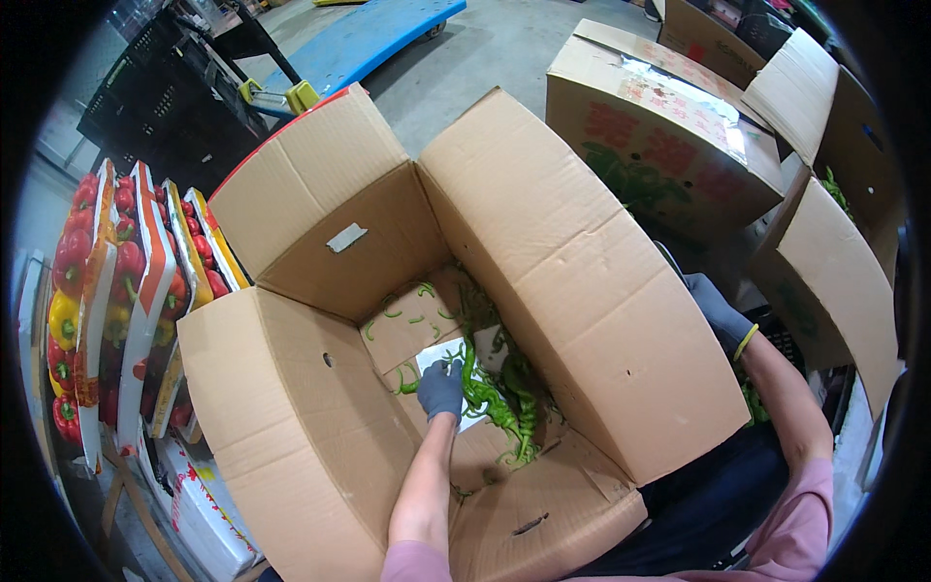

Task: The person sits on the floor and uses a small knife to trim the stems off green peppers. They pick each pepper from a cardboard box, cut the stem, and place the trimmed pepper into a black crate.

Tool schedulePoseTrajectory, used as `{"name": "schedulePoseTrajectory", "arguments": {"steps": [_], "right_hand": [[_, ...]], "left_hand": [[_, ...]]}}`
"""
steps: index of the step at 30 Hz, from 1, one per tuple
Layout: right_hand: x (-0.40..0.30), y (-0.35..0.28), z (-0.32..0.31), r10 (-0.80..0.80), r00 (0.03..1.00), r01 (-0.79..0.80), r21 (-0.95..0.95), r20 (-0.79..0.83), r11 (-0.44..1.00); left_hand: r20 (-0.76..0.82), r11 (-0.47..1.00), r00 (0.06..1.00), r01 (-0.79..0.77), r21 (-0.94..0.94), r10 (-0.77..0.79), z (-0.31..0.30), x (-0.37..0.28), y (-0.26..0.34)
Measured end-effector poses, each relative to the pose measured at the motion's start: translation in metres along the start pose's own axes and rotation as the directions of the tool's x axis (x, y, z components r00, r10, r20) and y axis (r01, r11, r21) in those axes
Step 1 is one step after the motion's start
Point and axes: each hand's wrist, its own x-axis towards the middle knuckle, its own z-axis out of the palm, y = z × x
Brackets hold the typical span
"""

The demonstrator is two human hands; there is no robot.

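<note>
My left hand (pixel 441 389), in a grey work glove, reaches down into a large open cardboard box (pixel 349 251). It is at the box floor, over a white sheet (pixel 476 422) and against several long, twisted green chili peppers (pixel 494 404). The fingertips are hidden, so whether they grip a pepper cannot be told. Small curled green peppers (pixel 416 320) lie scattered on the floor's far part. Outside the box, beyond its right flap (pixel 574 291), is my right hand (pixel 716 313), also gloved in grey. The flap hides part of that hand; a dark edge shows by its fingers.
A closed printed carton (pixel 654 138) stands at the upper right. Beside it, an open carton (pixel 836 269) holds green peppers. On the left, boxes printed with bell peppers (pixel 134 291) stand near a black plastic crate (pixel 156 109). A blue platform cart (pixel 356 44) is behind.
</note>
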Motion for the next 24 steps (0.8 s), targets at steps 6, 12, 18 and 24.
{"name": "schedulePoseTrajectory", "arguments": {"steps": [6,12,18,24], "right_hand": [[-0.016,-0.035,0.001,-0.037,0.998,0.04,0.061,-0.047,0.997],[-0.036,-0.064,-0.012,-0.057,0.993,0.065,0.069,-0.104,0.996],[-0.075,-0.112,-0.009,-0.295,0.928,0.333,0.148,-0.227,0.931],[-0.139,-0.151,-0.005,-0.524,0.823,0.558,0.139,-0.222,0.818]], "left_hand": [[0.276,0.944,0.956,-0.181,0.277,0.102,0.017,0.021,0.019],[0.133,0.977,0.977,-0.181,0.113,0.165,-0.005,0.015,0.024],[0.264,0.761,0.956,0.076,-0.644,0.128,-0.093,-0.002,0.062],[0.445,0.304,0.783,0.338,-0.891,0.434,-0.201,-0.076,0.116]]}}
